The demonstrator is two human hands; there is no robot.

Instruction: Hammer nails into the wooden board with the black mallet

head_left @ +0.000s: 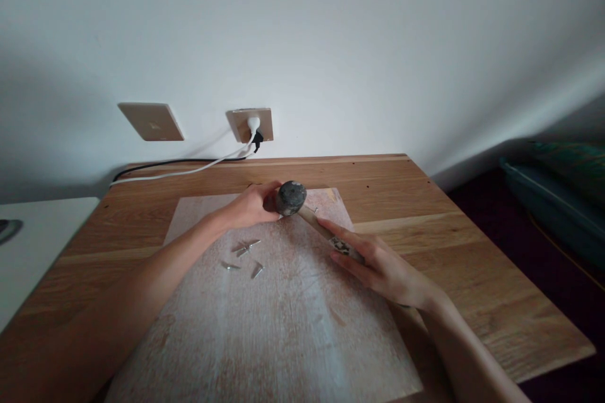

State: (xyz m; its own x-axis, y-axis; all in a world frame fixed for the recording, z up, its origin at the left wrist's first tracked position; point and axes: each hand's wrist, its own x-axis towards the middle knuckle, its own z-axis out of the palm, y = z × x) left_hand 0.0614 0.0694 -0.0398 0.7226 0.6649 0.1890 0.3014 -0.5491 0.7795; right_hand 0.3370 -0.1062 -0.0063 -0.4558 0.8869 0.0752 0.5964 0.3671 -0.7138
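Note:
My right hand (378,267) grips the wooden handle of a hammer (302,208), whose dark metal head sits low over the far part of a pale worn board (265,321). My left hand (253,204) is closed in a pinch right beside the hammer head, its fingertips hidden behind the head, so what it holds cannot be made out. Several small metal nails (243,255) lie loose on the board just near my left forearm.
The board lies on a wooden table (472,245) against a white wall. Two wall plates, one with a white plug (253,124) and cables trailing left along the table's back edge. A white surface (33,245) adjoins on the left; dark bedding (558,201) on the right.

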